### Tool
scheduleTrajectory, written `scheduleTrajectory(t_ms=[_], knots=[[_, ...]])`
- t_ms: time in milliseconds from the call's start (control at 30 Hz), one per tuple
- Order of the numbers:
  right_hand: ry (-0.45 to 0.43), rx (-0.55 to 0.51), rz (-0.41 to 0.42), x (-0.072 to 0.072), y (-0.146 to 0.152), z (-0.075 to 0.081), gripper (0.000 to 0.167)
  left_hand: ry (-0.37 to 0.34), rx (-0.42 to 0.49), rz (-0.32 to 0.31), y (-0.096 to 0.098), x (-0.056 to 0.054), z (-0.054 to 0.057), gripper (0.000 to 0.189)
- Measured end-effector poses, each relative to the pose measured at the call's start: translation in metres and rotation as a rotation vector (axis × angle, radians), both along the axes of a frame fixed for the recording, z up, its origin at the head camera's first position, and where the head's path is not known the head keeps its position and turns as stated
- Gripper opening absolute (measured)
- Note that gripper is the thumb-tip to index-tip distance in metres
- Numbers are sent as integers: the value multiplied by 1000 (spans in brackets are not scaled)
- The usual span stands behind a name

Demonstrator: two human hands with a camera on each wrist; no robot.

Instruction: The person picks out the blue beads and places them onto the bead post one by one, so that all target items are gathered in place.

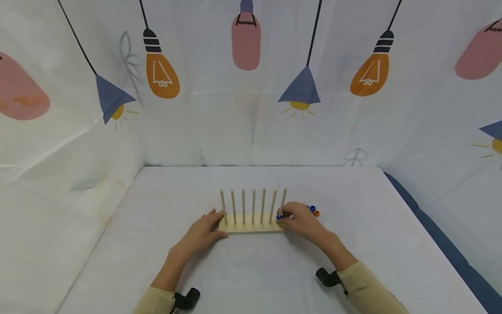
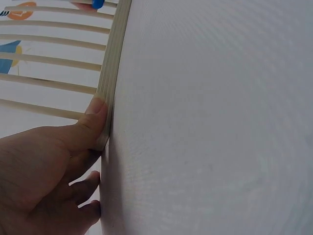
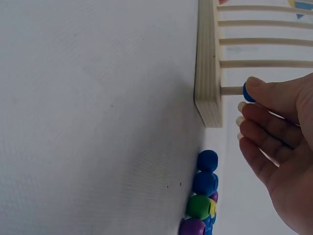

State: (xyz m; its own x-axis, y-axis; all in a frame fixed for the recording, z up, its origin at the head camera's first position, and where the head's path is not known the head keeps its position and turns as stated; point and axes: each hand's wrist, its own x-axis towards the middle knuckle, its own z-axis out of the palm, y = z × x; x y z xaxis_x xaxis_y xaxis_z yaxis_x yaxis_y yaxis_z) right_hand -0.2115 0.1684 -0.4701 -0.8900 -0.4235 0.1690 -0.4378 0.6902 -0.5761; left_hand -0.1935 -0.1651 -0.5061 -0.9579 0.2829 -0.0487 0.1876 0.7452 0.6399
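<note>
My right hand [image 1: 300,219] pinches a blue bead [image 3: 248,93] at the thumb tip, the other visible fingers loosely bent; the bead seems threaded on the rightmost peg [image 3: 231,90], above the wooden board [image 1: 251,228]. My left hand [image 1: 201,230] grips the board's left end, thumb against its edge. I'd best brace there firmly, guide the bead straight down without bending the peg, and avoid nudging the loose beads [image 3: 204,183] nearby.
</note>
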Motion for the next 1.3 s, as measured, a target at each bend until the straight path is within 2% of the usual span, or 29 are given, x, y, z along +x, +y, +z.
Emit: scheduleTrajectory(t_ms=[433,600,1033,1133,1300], knots=[[49,48,-39,0,-5,-17,10,12,-1,-24,-4,1,2,71],[73,72,-58,0,-5,-21,17,15,-4,-24,-3,2,2,70],[33,98,-95,4,-5,-18,12,42,-22,-31,-4,0,2,69],[55,91,-91,5,-4,-14,11,40,-22,-30,-4,-1,1,69],[110,90,-94,7,2,-7,19,39,-28,-26,-3,-1,0,70]])
